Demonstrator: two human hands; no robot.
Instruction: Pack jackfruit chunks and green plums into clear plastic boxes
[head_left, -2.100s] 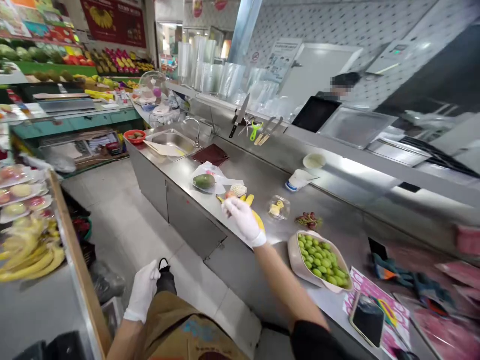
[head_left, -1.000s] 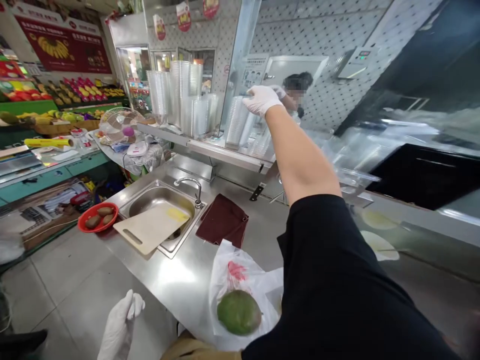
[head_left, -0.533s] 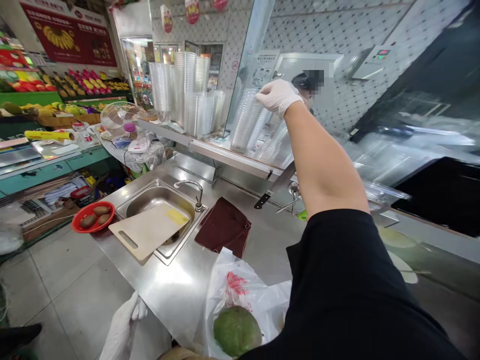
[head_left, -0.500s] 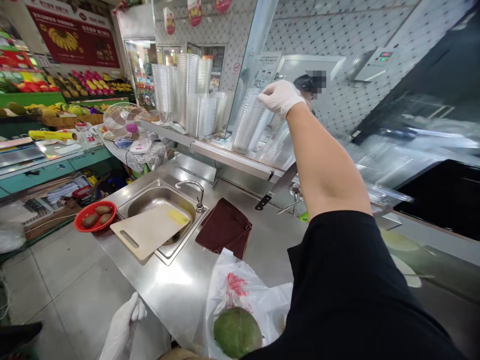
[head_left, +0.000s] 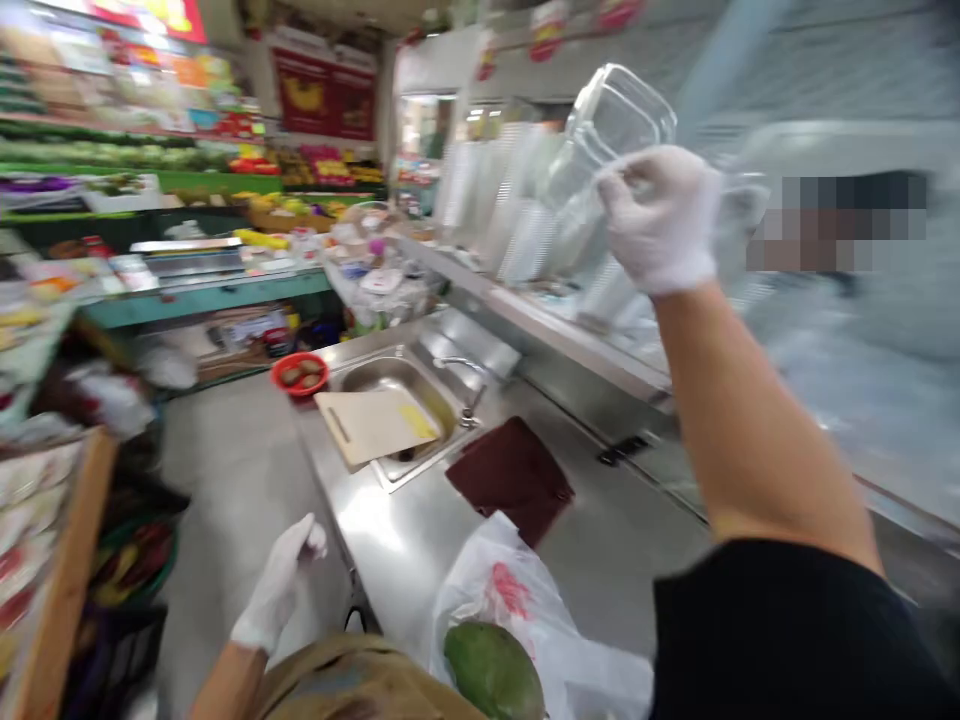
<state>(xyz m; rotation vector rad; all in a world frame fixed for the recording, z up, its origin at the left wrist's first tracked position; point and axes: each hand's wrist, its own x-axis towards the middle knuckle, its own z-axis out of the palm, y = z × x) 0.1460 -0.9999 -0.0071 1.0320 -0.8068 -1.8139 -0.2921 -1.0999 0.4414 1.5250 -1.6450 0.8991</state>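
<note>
1. Now, in the head view, a clear plastic box (head_left: 619, 125) is held high in the gloved right hand (head_left: 660, 220), with the fingers curled around its lower end and closed on it. The box is raised clear of the shelf and of everything else.
2. Just below and to the left of that hand, stacks of clear plastic cups (head_left: 510, 200) are ranged along a steel shelf (head_left: 570, 335), untouched by the hand.
3. The gloved left hand (head_left: 279, 580) is held low beside the edge of the stainless steel surface (head_left: 390, 540). It is empty, its fingers loosely bunched and slightly curled.
4. Ahead of the left hand and to its right, a green fruit, possibly a mango (head_left: 491, 670), is seen on a white plastic bag (head_left: 517, 590), near a maroon cloth (head_left: 510, 480).
5. Farther ahead of that hand, a cutting board (head_left: 371, 425) is laid across a steel sink (head_left: 390, 378), and a red bowl of brown fruits (head_left: 298, 373) is placed just beyond it.
</note>
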